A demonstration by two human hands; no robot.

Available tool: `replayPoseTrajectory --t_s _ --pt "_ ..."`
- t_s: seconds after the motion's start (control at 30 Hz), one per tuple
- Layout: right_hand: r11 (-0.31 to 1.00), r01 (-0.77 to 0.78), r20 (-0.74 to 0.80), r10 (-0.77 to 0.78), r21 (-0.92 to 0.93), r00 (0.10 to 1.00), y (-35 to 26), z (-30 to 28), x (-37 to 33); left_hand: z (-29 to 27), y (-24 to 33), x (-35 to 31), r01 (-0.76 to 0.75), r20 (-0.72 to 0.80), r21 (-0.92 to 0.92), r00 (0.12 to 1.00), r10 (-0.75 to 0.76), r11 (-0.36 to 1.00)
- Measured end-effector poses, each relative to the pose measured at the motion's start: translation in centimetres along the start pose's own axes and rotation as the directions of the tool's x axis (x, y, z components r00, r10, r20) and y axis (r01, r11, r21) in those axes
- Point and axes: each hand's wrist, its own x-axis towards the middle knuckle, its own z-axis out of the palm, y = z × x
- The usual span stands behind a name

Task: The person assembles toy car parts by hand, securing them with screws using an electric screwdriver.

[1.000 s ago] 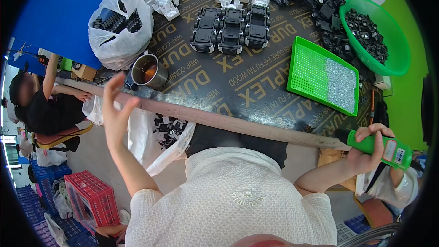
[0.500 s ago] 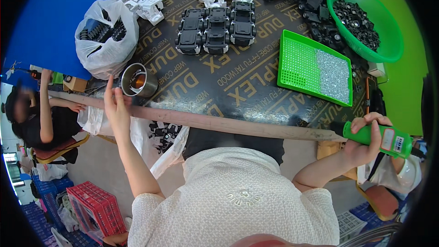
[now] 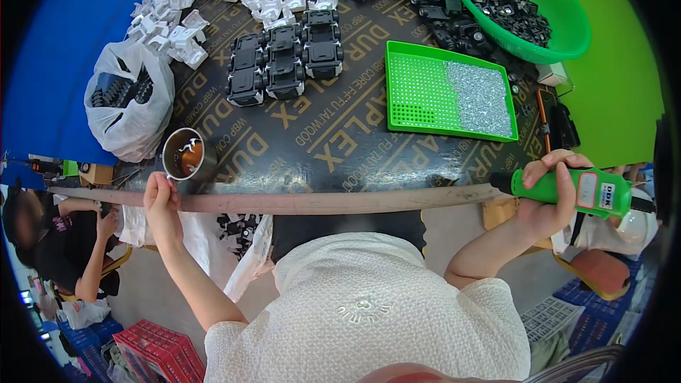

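A white plastic bag (image 3: 129, 103) of dark parts sits at the table's left. Just beside it stands a small metal cup (image 3: 184, 157), and the left hand (image 3: 162, 202) rests at the table edge (image 3: 319, 202) right below it, fingers loosely curled, perhaps touching the rim. Black toy car bodies (image 3: 284, 64) and a green perforated tray (image 3: 450, 99) lie mid-table. Off the table's right corner, the right hand (image 3: 550, 195) grips a green electric screwdriver (image 3: 574, 190).
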Motion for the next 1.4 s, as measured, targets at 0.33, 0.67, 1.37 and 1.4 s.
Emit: replayPoseTrajectory --t_s 0.33,0.67,1.37,1.4 --pt "1.0 -0.016 -0.063 0.015 -0.027 0.998 -0.7 -0.8 -0.2 13.1 5.5 -6.1 -0.018 0.397 -0.15 0.915 0.077 0.989" --pt "0.999 -0.009 -0.166 0.003 -0.035 0.986 -1.3 -0.5 -0.7 19.7 10.8 -9.6 -0.205 0.794 -0.342 0.46 0.398 0.917" --pt "0.997 0.073 -0.098 -0.075 -0.026 0.992 -1.6 -1.5 -0.6 18.9 12.2 -10.6 -0.409 0.69 -0.411 0.444 0.572 0.814" --pt "0.996 0.083 -0.095 -0.084 -0.01 0.992 -1.6 -1.5 -0.6 18.8 13.1 -10.5 -0.4 0.731 -0.396 0.407 0.547 0.827"
